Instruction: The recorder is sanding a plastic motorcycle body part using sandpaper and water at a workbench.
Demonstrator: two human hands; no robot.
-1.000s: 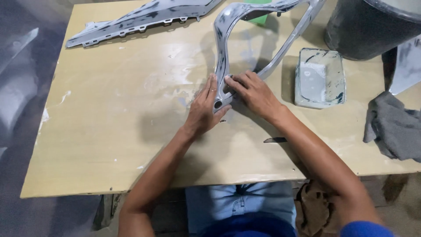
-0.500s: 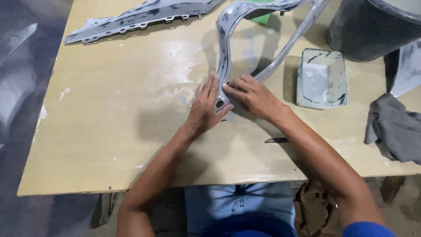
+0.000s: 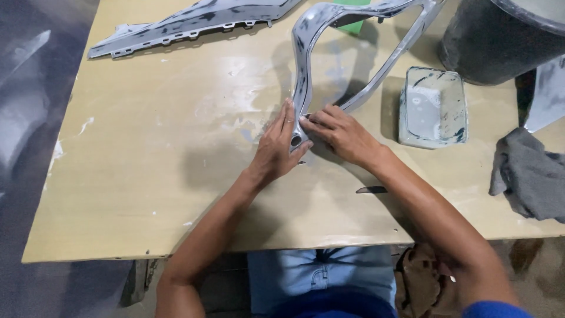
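A grey, paint-smeared plastic frame part (image 3: 306,65) shaped like an open loop lies on the pale wooden table (image 3: 147,176). Its pointed near end rests between my hands. My left hand (image 3: 276,147) lies flat against the left side of that end, thumb under the tip. My right hand (image 3: 338,132) presses its fingertips on the same tip from the right. Both hands hold the part down at its near corner.
A second long grey panel (image 3: 188,23) lies at the table's far left. A rectangular tray with grey residue (image 3: 434,107) sits right of my hands, a dark bucket (image 3: 500,41) behind it, a grey rag (image 3: 529,174) at the right edge, a small dark blade (image 3: 372,189) near my right forearm.
Both hands stay on the near tip of the frame part with only slight finger shifts. The view has drifted a little.
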